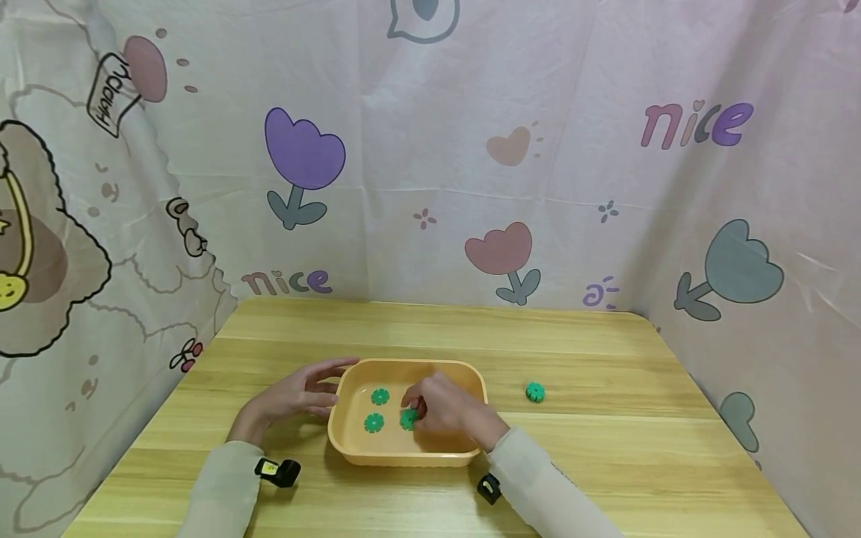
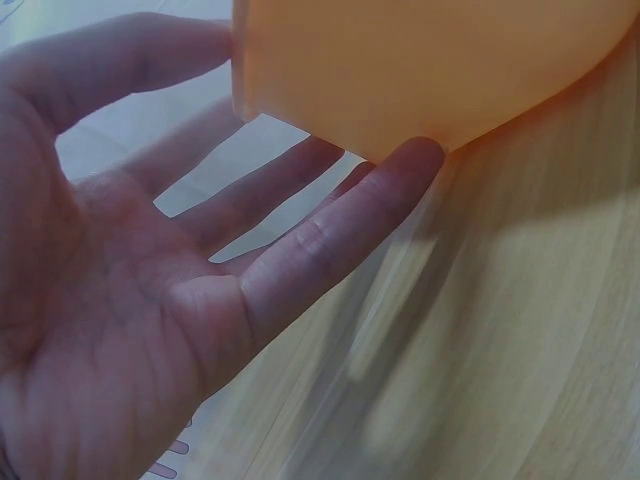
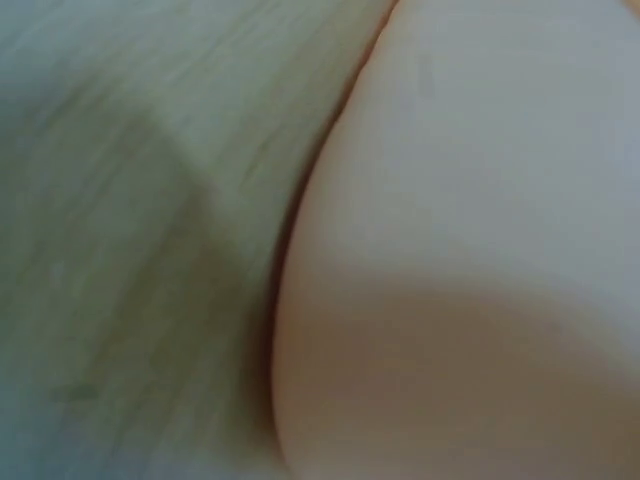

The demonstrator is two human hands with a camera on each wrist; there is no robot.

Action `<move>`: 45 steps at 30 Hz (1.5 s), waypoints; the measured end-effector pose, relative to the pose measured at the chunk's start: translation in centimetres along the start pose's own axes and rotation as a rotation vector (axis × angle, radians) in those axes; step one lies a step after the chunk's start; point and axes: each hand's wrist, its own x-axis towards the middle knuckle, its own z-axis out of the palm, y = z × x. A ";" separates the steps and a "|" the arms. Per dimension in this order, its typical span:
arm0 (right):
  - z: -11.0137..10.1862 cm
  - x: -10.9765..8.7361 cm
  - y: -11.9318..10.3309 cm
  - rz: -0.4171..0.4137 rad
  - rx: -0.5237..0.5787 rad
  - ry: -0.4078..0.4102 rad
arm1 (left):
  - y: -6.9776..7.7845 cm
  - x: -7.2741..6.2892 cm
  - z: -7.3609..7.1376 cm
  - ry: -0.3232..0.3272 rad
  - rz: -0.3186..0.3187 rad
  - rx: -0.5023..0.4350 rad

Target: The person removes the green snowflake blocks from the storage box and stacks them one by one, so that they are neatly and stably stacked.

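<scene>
A shallow yellow-orange plastic tray [image 1: 403, 459] sits on the wooden table. My left hand [image 1: 299, 394] is at the tray's left side, fingers spread and fairly straight. In the left wrist view, the thumb of that hand [image 2: 190, 260] meets the rim of the tray [image 2: 400, 70], while the fingertips lie along its wall. My right hand [image 1: 444, 407] reaches inside the tray with curled fingers and pinches a green notched disc [image 1: 407, 420]. Two similar green discs, one farther back [image 1: 380, 397] and one nearer [image 1: 374, 423], lie on the tray floor to its left.
Another green piece [image 1: 535, 392], round and ridged, rests on the table [image 1: 605, 448] right of the tray. A printed cloth [image 1: 417, 149] hangs behind the table and along both sides. The right wrist view shows mostly the tray's outer wall [image 3: 470, 230], close and blurred.
</scene>
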 end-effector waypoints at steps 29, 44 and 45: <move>-1.6 -1.3 0.3 0.001 0.105 0.078 | 0.1 0.0 0.1 -0.002 -0.015 -0.010; -5.1 -3.8 1.6 -0.033 0.147 0.215 | 0.1 0.0 0.0 -0.004 -0.007 -0.011; -5.3 -4.0 1.7 -0.032 0.144 0.227 | 0.1 0.0 0.0 -0.005 -0.006 -0.011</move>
